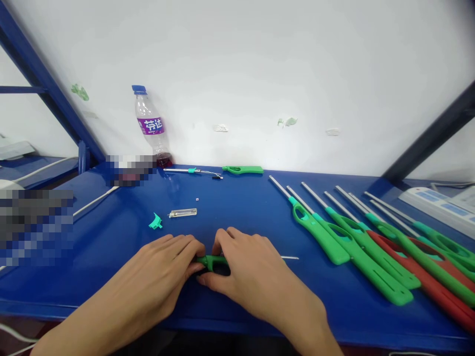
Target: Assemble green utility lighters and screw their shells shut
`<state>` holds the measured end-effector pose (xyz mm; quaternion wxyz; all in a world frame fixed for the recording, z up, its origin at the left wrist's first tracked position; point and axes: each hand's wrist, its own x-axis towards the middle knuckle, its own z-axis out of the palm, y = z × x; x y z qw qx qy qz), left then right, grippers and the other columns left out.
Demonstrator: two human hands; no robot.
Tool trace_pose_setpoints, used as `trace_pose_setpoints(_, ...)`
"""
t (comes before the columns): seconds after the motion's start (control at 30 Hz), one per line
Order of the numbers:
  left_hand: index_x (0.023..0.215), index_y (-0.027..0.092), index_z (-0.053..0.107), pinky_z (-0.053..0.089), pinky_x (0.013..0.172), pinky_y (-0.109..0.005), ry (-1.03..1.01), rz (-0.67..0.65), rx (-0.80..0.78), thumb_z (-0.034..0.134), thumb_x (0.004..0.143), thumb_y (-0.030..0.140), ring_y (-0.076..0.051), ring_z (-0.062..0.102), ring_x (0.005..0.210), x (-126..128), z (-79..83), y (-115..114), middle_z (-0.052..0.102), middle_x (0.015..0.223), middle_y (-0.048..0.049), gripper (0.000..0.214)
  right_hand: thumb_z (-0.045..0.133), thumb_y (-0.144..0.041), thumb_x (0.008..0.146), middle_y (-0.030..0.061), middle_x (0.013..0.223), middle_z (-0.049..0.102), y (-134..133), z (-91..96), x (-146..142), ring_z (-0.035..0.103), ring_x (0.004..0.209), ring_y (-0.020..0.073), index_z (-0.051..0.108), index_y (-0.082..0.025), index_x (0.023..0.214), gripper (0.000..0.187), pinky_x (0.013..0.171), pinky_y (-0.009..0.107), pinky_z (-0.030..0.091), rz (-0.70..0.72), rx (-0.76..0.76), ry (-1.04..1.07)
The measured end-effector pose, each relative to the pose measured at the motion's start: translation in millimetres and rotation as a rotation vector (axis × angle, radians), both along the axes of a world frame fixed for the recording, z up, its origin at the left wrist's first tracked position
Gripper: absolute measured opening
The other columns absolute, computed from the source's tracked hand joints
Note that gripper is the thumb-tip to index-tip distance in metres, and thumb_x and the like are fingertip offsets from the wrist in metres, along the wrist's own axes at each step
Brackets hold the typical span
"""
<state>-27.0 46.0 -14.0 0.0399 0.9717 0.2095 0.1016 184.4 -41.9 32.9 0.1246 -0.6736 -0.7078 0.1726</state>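
Both my hands are closed around a green stick lighter (210, 261) low over the front of the blue table. My left hand (163, 269) grips its left end, mostly hiding it. My right hand (256, 269) covers the part to the right of the green loop, and a thin metal rod (290, 257) sticks out beyond it. Just past my hands lie a turquoise plastic trigger piece (156, 221), a clear fuel tank (183, 212) and a tiny white piece (197, 199).
Along the wall are a metal tube with wires (189, 170), a green handle shell (243, 170) and a drink bottle (152, 126). Several green and red stick lighters (322, 237) lie at right, before a white power strip (440, 210). A cable (96, 201) crosses the left side.
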Motion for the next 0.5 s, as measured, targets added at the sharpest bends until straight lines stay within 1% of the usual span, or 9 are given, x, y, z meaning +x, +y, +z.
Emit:
trace_pose_setpoints(0.07,0.112,0.026,0.064,0.044,0.088,-0.042,-0.025,0.011,-0.006,0.043,0.112,0.015,-0.026,0.066,0.092,1,0.5,0,0.069,0.106,-0.0032,0.024,0.078,-0.05,0.099,0.0028,0.109,0.077,0,-0.5,0,0.074,0.093,0.0308,0.068,-0.023,0.106,0.03,0.074,0.04,0.045,0.009,0.009,-0.007)
trace_pose_setpoints(0.17,0.115,0.027,0.064,0.044,0.092,-0.042,-0.041,0.026,-0.038,0.046,0.112,0.016,-0.026,0.067,0.097,1,-0.4,-1,0.069,0.11,-0.003,0.021,0.075,-0.049,0.102,0.0035,0.109,0.075,-1,-3.6,0,0.073,0.093,0.03,0.067,-0.022,0.107,0.029,0.071,0.039,0.044,0.072,0.051,-0.057)
trace_pose_setpoints(0.3,0.113,0.027,0.063,0.048,0.089,-0.038,-0.061,0.088,-0.057,0.049,0.113,0.023,-0.025,0.067,0.097,-2,-3.6,0,0.067,0.108,-0.0029,0.014,0.074,-0.042,0.103,0.0031,0.107,0.071,0,-9.2,-3,0.072,0.087,0.0283,0.066,-0.021,0.104,0.022,0.063,0.037,0.036,0.108,0.13,-0.123)
trace_pose_setpoints(0.4,0.114,0.027,0.063,0.049,0.091,-0.037,-0.068,0.099,-0.083,0.05,0.113,0.025,-0.024,0.067,0.101,-2,-5.8,2,0.066,0.11,-0.003,0.013,0.075,-0.041,0.102,0.0015,0.102,0.07,1,-12.0,-4,0.071,0.085,0.0269,0.066,-0.022,0.101,0.021,0.061,0.036,0.032,0.107,0.131,-0.106)
trace_pose_setpoints(0.5,0.11,0.026,0.063,0.048,0.087,-0.038,-0.057,0.114,-0.153,0.049,0.113,0.024,-0.024,0.066,0.096,0,-5.6,2,0.064,0.105,-0.0019,0.014,0.079,-0.04,0.099,0.0005,0.099,0.07,3,-11.6,-2,0.069,0.083,0.0251,0.066,-0.022,0.099,0.022,0.061,0.035,0.03,0.107,0.148,-0.061)
